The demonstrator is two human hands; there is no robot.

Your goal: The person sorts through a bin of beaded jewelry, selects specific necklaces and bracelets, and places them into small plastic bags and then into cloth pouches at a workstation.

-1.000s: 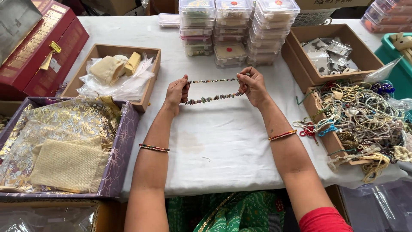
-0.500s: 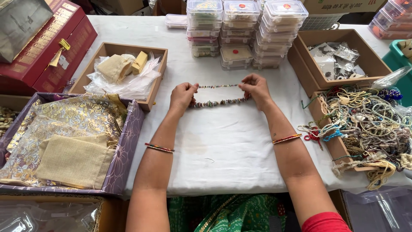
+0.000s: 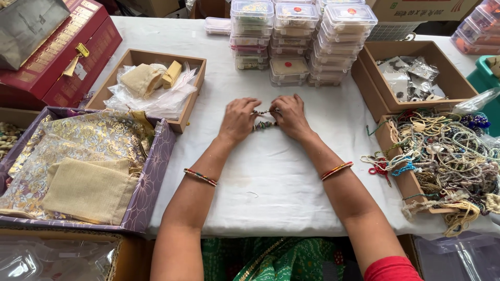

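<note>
The person is standing at the near edge of a worktop point(image 3: 271, 182) covered with smooth white cloth. The left hand point(image 3: 238, 119) and the right hand point(image 3: 290, 117) are lying close together in the middle of it, and the fingers of both are pinching a beaded string point(image 3: 263, 125), doubled into two short rows of small mixed-colour beads between them. The string is resting just above the cloth, between the two hands. Each wrist is wearing thin red bangles.

Far from the hands, stacks of clear plastic boxes point(image 3: 304, 36) with rounded corners are standing in about three columns. To the left, a shallow wooden tray point(image 3: 136, 54) is holding crinkled clear bags and two small beige fabric pouches. Nearer left, a purple box point(image 3: 151, 177) is holding shiny gold-patterned cloth and one coarse jute pouch. To the right, two brown cardboard boxes are sitting: the far one point(image 3: 364, 78) with small clear packets, the near one point(image 3: 390, 140) overflowing with tangled cords and beads.
</note>
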